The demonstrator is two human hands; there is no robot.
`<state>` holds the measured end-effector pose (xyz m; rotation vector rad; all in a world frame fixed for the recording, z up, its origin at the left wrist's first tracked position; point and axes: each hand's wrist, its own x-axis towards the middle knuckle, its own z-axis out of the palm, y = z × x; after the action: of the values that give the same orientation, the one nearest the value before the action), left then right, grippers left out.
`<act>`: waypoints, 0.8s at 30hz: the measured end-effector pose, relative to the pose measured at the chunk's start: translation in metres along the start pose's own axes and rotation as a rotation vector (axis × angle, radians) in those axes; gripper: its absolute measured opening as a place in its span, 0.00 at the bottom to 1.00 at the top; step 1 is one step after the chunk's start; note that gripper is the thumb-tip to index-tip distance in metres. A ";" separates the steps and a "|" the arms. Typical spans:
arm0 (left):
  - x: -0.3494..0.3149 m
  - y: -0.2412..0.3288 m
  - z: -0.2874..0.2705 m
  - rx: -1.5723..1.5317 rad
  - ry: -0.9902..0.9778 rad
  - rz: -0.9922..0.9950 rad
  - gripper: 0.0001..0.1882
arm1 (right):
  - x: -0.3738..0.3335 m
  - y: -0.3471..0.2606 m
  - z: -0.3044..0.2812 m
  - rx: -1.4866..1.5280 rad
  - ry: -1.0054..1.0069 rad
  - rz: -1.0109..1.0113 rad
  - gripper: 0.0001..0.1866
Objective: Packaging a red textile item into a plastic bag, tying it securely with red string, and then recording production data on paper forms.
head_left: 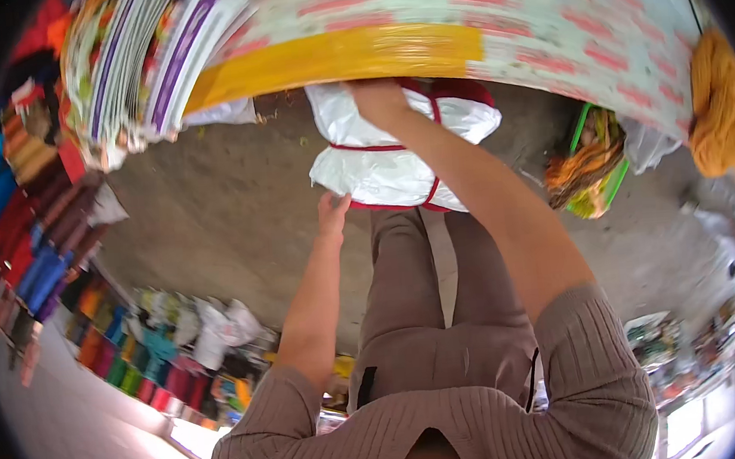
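Touching a white, red-tied bundle (pixel 376 175) with left hand (pixel 333 212) at its near-left corner and right hand (pixel 379 105) on top, by the yellow-taped edge of a pinkish table (pixel 532 22), above brownish floor (pixel 219 202) (colourful stacks (pixel 16 235) off left, btw). Can't tell open fingers from gripping ones.

Right hand (pixel 377 103), upper centre: fingers out of sight at the table edge; grip not readable. Left hand (pixel 333 213), centre: fingertips partly hidden at the corner of the white bundle (pixel 372 176); hold uncertain. Bundle's far end passes behind the table (pixel 577 36); its contents cannot be made out. Tabletop cut by the upper edge, as is the stack of folded sheets (pixel 126 63), upper left. Trousers (pixel 401 270): lower legs concealed by the bundle. Orange cloth (pixel 720 102), right: outer side lost in the dark rim. Lower right clutter (pixel 661 340): blurred, unidentifiable.
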<state>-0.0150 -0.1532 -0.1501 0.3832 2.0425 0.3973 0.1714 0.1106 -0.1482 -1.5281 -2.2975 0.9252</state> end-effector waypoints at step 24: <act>-0.010 0.018 0.006 0.201 -0.133 0.235 0.17 | 0.058 -0.086 0.026 -1.098 -1.151 -0.429 0.19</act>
<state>-0.0028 -0.1407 -0.1374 0.7575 1.9178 0.3001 0.0698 0.1304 -0.1239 -0.4893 -4.1856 0.3791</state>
